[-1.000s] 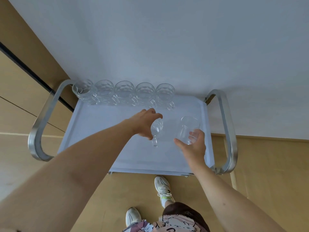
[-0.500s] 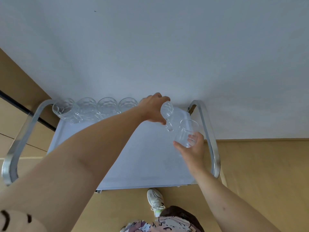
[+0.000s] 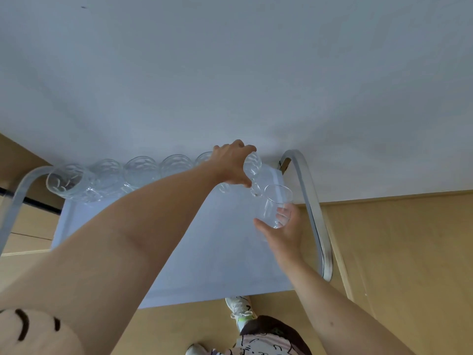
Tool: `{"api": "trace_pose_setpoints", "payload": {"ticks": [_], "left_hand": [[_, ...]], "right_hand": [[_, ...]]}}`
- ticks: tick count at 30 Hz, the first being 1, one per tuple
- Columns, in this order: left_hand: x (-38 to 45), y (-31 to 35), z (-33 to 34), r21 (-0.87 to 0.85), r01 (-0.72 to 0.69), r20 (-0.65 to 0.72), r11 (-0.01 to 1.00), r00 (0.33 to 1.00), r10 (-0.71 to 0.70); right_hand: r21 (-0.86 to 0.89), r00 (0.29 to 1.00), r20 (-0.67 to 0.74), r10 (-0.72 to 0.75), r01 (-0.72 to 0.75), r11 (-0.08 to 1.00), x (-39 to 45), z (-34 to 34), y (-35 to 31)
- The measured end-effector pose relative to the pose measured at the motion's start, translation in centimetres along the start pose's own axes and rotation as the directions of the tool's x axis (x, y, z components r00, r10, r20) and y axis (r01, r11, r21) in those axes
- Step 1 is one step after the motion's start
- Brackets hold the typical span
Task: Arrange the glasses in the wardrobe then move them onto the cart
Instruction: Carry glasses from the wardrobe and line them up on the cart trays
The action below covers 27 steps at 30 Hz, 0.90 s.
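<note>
Now left hand (image 3: 234, 163) grips a clear dimpled glass mug (image 3: 252, 165) just beyond the row's last mug (image 3: 204, 158); lower it gently without clinking. Right hand (image 3: 282, 230) holds a plain clear tumbler (image 3: 273, 207) above the pale blue cart tray (image 3: 204, 252).

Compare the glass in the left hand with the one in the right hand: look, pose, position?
The glass in the left hand has a faceted, dimpled bowl; the glass in the right hand is smooth and plain. The left hand grips its glass from above at the far end of the row of glasses; the right hand cradles its glass from below, nearer, over the cart. Both are clear and look empty.
</note>
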State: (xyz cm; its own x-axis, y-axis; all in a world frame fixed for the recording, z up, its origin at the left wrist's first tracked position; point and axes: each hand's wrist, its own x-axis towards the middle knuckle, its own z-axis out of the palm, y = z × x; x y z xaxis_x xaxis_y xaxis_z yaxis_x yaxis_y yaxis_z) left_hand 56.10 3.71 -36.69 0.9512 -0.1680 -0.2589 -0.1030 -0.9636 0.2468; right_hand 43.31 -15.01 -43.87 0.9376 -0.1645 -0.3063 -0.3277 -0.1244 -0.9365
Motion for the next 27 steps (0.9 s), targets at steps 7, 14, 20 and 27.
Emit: {"api": "trace_pose_setpoints", "payload": {"ticks": [7,14,20,27], "left_hand": [[2.3,-0.5,1.4,0.02,0.047,0.053,0.999,0.997,-0.048],[3.9,-0.5,2.4,0.07,0.084,0.066,0.994,0.994,-0.088],[4.7,-0.4,3.0,0.107,0.105,0.082,0.989,0.99,-0.114],[4.5,-0.5,3.7,0.088,0.122,0.068,0.989,0.989,-0.128]], "right_hand": [[-0.035,1.0,0.008,0.022,-0.022,0.999,1.5,0.3,0.4],[-0.05,0.999,-0.001,0.04,-0.04,0.998,2.7,0.3,0.7],[-0.049,0.999,-0.006,0.054,-0.054,0.997,3.3,0.4,1.3],[-0.041,0.998,-0.008,0.062,-0.062,0.997,3.2,0.5,1.7]]}}
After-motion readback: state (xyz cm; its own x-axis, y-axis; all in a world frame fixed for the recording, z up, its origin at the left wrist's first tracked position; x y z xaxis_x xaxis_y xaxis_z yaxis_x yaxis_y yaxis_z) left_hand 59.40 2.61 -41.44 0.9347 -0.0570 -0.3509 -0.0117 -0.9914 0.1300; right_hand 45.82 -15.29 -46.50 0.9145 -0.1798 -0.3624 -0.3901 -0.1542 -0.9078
